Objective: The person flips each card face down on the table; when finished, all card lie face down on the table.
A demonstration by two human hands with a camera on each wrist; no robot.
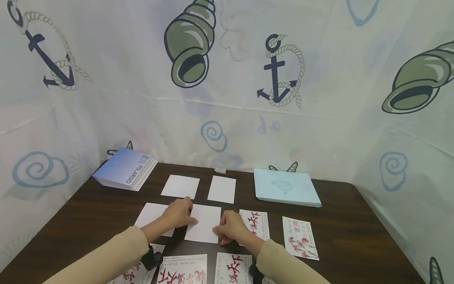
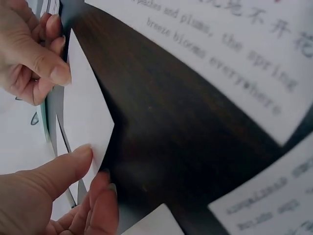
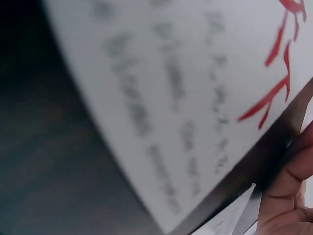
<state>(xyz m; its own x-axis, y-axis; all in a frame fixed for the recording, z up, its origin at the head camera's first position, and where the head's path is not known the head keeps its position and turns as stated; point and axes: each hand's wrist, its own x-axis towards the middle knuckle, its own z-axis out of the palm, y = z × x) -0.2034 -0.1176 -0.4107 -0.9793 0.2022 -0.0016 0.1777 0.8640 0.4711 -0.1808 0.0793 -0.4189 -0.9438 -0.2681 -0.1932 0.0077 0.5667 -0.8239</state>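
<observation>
A blank white card (image 1: 203,223) is held between the two hands over the middle of the table. The left hand (image 1: 180,213) pinches its left edge, with thumb on the white face; the left wrist view shows this thumb (image 2: 80,159) with fingers behind the card (image 2: 88,117). At the card's right edge, the right hand (image 1: 232,229) pinches with thumb and curled fingers. Another white card (image 1: 152,215) lies partly beneath the left forearm. Beside the right hand is a card with red characters (image 1: 253,223), partly covered; a blurred printed card (image 3: 161,98) fills much of the right wrist view.
Two white cards (image 1: 180,186) (image 1: 221,189) lie farther back. A flower card (image 1: 300,238) is at right, printed cards (image 1: 182,270) (image 1: 233,268) in front. A blue POLAROID box-like stack (image 1: 124,167) stands back left, a light-blue flat item (image 1: 286,187) back right. Patterned cloth surrounds the dark table (image 1: 354,236).
</observation>
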